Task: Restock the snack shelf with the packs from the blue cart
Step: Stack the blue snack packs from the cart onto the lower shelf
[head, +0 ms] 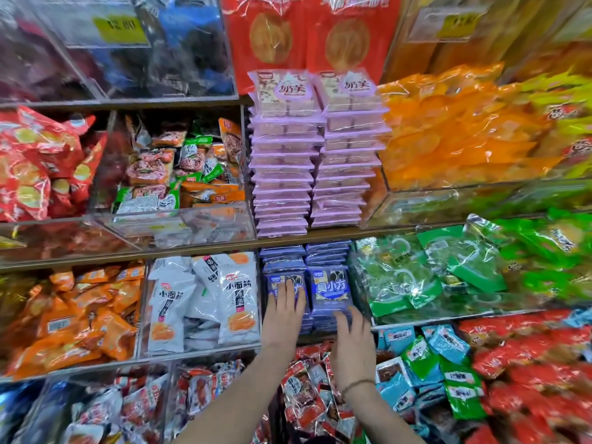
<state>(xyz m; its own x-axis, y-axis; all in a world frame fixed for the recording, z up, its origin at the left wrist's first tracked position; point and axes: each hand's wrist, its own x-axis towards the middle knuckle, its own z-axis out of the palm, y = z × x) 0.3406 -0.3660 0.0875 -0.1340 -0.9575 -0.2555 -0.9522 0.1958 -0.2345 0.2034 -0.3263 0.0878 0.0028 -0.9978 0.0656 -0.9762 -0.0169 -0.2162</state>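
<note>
Two stacks of blue-purple snack packs fill a narrow slot in the middle shelf. My left hand (285,312) lies flat, fingers apart, on the front pack of the left stack (280,278). My right hand (352,338) rests with spread fingers against the lower edge of the right stack's front pack (330,288). Neither hand grips a pack. The blue cart is out of view.
Above the slot stand two tall stacks of pink packs (315,155). White pouches (205,299) sit in the bin to the left, green bags (432,270) to the right. Red and blue sachets (416,379) fill the bins below my wrists. Clear acrylic dividers (253,174) separate the bins.
</note>
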